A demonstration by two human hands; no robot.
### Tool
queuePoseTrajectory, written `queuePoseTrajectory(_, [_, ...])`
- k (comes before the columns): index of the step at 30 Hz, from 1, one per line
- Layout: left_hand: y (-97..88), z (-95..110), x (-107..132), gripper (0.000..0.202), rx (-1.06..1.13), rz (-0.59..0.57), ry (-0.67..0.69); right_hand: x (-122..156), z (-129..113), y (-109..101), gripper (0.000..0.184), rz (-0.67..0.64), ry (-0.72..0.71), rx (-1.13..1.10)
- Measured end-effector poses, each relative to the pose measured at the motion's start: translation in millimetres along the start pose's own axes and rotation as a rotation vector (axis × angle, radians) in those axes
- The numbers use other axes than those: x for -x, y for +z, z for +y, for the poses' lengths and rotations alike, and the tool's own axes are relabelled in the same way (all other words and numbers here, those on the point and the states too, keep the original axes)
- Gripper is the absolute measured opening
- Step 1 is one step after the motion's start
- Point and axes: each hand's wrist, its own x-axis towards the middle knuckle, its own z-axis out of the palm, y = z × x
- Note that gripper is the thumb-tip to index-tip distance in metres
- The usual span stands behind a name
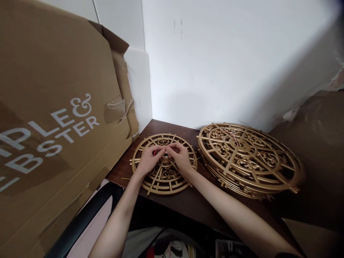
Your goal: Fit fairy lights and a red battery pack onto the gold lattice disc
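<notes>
A round gold openwork frame (172, 186), with spokes and scrolled ornaments, lies flat on the dark brown table. Over its hub, my left hand (148, 160) and my right hand (182, 157) meet with fingertips pinched together. A small red piece (155, 152) shows between the thumb and fingers of my left hand; its kind is too small to tell. Whatever my right fingertips pinch is too tiny to make out. A thin yellow wire (125, 178) sticks out at the frame's left side.
To the right stands a stack of similar gold frames (228, 168), with thin wires at the top one's hub. A big printed cardboard box (53, 71) rises at the left. Behind the table (185, 206) is a white wall (215, 64). More cardboard (314, 236) is at the lower right.
</notes>
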Motion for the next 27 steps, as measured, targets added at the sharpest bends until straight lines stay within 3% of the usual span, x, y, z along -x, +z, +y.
queuePoseTrajectory(7, [2.9,4.0,2.2,0.032,0.320,0.013,-0.098,1.4,-3.8,1.8,0.022,-0.022,0.031,-0.044])
queuePoseTrajectory(16, [3.1,10.4,5.4,0.032,0.325,-0.021,-0.105,0.1,-1.3,-0.2,0.018,-0.053,-0.014,0.032])
queuePoseTrajectory(27, [1.0,0.2,4.3,0.029,0.315,-0.106,-0.066,-0.1,-2.2,-0.2,0.015,-0.059,-0.007,0.043])
